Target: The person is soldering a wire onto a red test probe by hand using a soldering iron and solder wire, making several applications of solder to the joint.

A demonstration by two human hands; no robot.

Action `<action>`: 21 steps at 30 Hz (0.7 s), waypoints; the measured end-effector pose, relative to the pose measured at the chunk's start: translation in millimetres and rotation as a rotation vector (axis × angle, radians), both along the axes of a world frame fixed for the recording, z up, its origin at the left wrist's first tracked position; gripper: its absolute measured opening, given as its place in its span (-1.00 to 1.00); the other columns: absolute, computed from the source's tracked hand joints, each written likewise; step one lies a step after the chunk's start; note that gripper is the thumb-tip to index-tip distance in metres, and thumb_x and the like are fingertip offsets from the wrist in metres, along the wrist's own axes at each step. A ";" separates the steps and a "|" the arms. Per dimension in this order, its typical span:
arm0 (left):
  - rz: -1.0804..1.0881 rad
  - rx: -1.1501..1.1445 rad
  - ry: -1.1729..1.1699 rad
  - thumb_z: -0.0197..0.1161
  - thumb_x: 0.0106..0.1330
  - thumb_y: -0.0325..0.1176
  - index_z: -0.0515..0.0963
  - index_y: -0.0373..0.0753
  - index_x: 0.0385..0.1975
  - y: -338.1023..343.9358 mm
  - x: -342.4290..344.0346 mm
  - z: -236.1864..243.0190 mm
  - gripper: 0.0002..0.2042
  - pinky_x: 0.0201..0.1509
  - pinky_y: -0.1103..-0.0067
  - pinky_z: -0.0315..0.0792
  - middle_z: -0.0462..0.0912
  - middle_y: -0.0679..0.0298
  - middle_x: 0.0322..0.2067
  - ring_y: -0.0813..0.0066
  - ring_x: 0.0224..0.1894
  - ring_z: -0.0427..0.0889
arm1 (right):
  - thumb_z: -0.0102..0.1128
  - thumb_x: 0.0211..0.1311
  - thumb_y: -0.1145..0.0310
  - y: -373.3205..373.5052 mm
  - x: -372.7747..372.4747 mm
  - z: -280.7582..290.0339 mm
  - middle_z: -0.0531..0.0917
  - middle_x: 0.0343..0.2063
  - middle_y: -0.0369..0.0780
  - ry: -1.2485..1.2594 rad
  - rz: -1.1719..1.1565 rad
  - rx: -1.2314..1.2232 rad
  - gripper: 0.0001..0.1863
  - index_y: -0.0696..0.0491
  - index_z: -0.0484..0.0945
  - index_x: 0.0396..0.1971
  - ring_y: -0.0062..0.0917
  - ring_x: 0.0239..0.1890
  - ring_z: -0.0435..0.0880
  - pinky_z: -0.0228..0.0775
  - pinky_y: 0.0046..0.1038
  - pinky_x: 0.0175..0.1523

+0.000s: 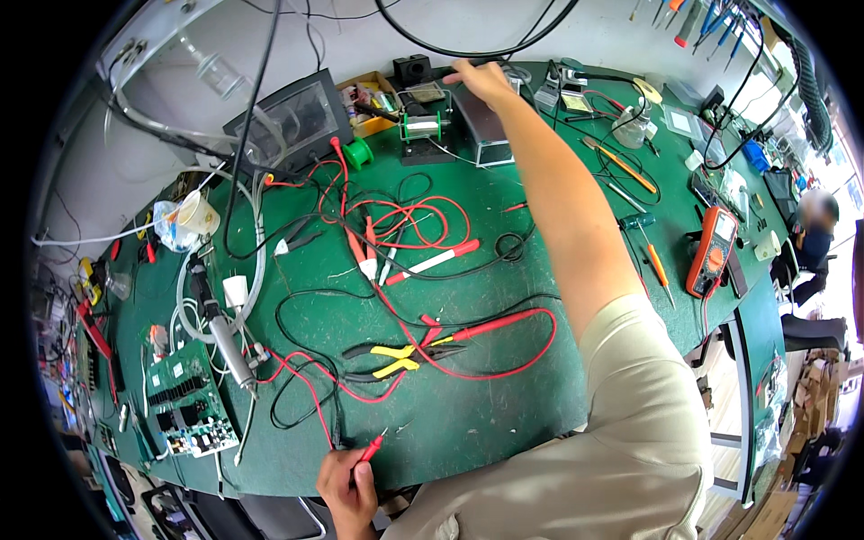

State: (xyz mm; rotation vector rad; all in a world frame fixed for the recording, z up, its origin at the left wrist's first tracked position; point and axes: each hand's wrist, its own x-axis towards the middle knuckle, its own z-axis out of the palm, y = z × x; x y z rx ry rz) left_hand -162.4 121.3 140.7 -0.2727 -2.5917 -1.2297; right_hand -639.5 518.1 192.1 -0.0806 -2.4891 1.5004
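One red probe (371,448), nearer you than the metal box (477,112), sits in your left hand (346,490), grip closed, apparently not yet applied; your right hand (486,83), by the box's far edge, has a grip I cannot tell.

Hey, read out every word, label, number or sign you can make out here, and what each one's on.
I can't read out any text with certainty.
Orange multimeter: markings around the dial, too small to read.
Green circuit board: small white markings, too small to read.
Red test probe in the left hand: no text visible.
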 end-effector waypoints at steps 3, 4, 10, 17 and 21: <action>-0.006 0.001 0.009 0.18 0.37 -0.39 0.59 -0.39 -0.32 8.8 -8.3 -5.2 -0.83 -0.38 0.42 0.32 0.53 0.11 -0.51 0.25 -0.48 0.49 | 0.06 0.29 -0.10 18.8 -18.9 -11.6 0.78 -0.05 -0.29 0.029 -0.050 0.123 -0.47 0.03 0.65 -0.03 -0.42 0.11 0.59 0.31 -0.38 0.26; -0.002 -0.004 0.014 0.18 0.37 -0.38 0.59 -0.39 -0.32 9.3 -8.7 -4.5 -0.83 -0.38 0.42 0.32 0.53 0.11 -0.51 0.25 -0.48 0.49 | 0.09 0.29 -0.06 17.1 -19.2 -12.4 0.78 -0.08 -0.29 0.031 -0.076 0.142 -0.51 0.05 0.66 -0.08 -0.45 0.09 0.60 0.32 -0.38 0.26; 0.005 -0.005 -0.002 0.23 0.30 -0.49 0.62 -0.39 -0.30 4.1 -5.8 -4.0 -0.90 -0.32 0.41 0.41 0.59 0.08 -0.47 0.17 -0.43 0.57 | 0.15 0.26 0.13 18.6 -39.4 -1.4 0.79 -0.45 -0.23 0.273 -0.057 0.257 -0.70 0.06 0.64 -0.28 -0.39 -0.31 0.77 0.56 -0.36 -0.09; -0.003 0.012 -0.039 0.19 0.36 -0.38 0.61 -0.39 -0.33 5.8 -8.7 2.2 -0.82 -0.34 0.41 0.36 0.55 0.09 -0.49 0.21 -0.45 0.54 | 0.17 0.26 0.14 34.1 -31.5 -5.7 0.77 -0.51 -0.24 0.241 -0.092 0.146 -0.71 0.09 0.64 -0.33 -0.52 -0.38 0.69 0.48 -0.43 -0.19; 0.004 0.008 -0.025 0.20 0.36 -0.37 0.61 -0.39 -0.32 3.9 -7.3 2.5 -0.82 -0.34 0.40 0.36 0.56 0.08 -0.48 0.18 -0.45 0.54 | 0.18 0.22 0.14 17.3 -25.0 -8.5 0.76 -0.50 -0.23 0.205 -0.087 0.148 -0.69 0.11 0.65 -0.34 -0.53 -0.38 0.67 0.46 -0.44 -0.18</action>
